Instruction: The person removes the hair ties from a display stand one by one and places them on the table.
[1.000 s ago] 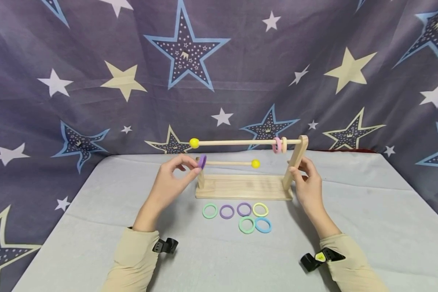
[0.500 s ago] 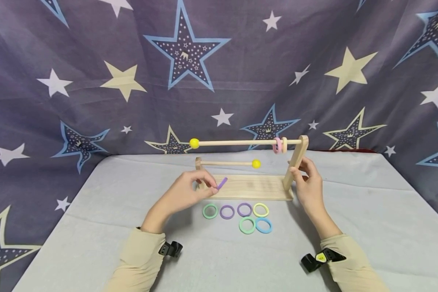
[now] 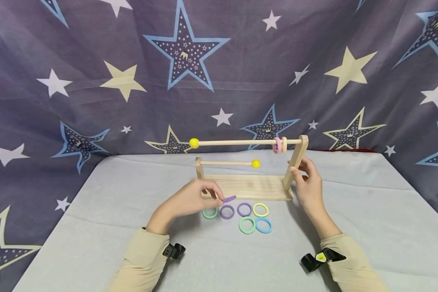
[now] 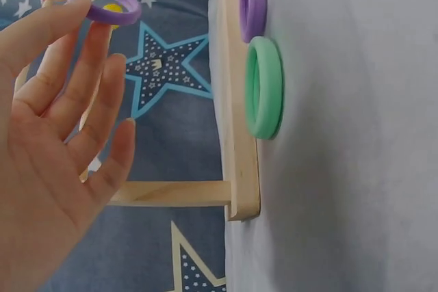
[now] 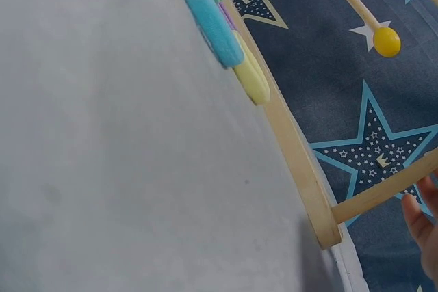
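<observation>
My left hand (image 3: 193, 198) pinches a purple ring (image 3: 230, 199) between thumb and fingertips, just above the front edge of a wooden stand (image 3: 255, 187). In the left wrist view that purple ring (image 4: 113, 16) is tilted, and the other fingers are spread. My right hand (image 3: 308, 182) holds the stand's tall right post (image 3: 295, 162), thumb in front and fingers partly hidden behind. A pink ring (image 3: 275, 147) and a peach ring (image 3: 284, 145) hang on the upper rod (image 3: 237, 142) near that post. The lower rod (image 3: 226, 163) carries no ring.
In front of the stand lie two green rings, one (image 3: 247, 232) nearer me, two purple rings, one (image 3: 244, 203) further right, a yellow ring (image 3: 260, 216) and a blue ring (image 3: 264, 232). Yellow balls, like this one (image 3: 256, 164), cap the rods. A star-patterned curtain (image 3: 241, 81) hangs behind.
From the stand's short left post, my left hand has moved right and down with the purple ring, towards the rings on the table. My right hand stays on the tall post.
</observation>
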`<state>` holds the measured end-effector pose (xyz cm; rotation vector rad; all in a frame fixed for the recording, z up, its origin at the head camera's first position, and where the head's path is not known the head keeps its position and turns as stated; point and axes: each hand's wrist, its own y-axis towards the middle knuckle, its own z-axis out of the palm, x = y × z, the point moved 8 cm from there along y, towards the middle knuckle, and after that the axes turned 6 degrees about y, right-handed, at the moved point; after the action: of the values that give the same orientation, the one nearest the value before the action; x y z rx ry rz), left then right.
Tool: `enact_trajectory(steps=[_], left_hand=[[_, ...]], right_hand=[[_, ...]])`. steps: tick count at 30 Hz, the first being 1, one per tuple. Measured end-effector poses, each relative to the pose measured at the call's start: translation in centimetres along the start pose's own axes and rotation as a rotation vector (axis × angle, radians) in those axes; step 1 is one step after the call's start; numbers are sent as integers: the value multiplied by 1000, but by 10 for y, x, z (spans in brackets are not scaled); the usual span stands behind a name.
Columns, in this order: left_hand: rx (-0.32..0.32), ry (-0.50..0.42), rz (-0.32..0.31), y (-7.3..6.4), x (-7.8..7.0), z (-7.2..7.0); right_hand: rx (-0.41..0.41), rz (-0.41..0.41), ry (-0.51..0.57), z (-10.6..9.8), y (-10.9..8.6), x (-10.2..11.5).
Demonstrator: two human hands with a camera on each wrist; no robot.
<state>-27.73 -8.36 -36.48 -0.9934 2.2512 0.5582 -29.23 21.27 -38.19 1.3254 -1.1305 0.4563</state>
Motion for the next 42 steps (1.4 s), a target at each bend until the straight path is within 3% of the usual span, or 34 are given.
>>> enact_trajectory(steps=[18, 42], left_hand=[[177, 17, -24, 2, 4, 30], [269, 92, -69, -2, 7, 44]], right_hand=[[3, -5, 2, 3, 3, 2], [-9, 4, 1, 0, 0, -1]])
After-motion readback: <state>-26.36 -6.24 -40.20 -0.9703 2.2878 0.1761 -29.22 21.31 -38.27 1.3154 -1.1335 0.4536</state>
